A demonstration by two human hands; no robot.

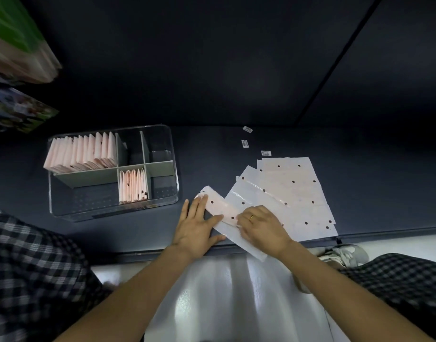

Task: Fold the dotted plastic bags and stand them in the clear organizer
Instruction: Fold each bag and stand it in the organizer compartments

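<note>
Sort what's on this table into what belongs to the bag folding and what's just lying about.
Part of the job:
- bag being folded, under left hand and right hand
- flat dotted bags
- clear organizer
- folded bags standing in it

Lying about:
- three small labels
- stacked packages at far left

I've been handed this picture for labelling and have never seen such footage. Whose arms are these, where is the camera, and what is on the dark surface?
There is no machine: one camera, worn on a person's head, looks down at their own bare arms. The left hand lies flat, pressing the dotted plastic bag that is being folded on the dark table. The right hand, wearing a ring, has its fingers curled on that bag's edge. To its right, unfolded dotted bags lie fanned out, with three small labels beyond them. On the left stands the clear organizer; folded bags stand in two of its compartments.
</note>
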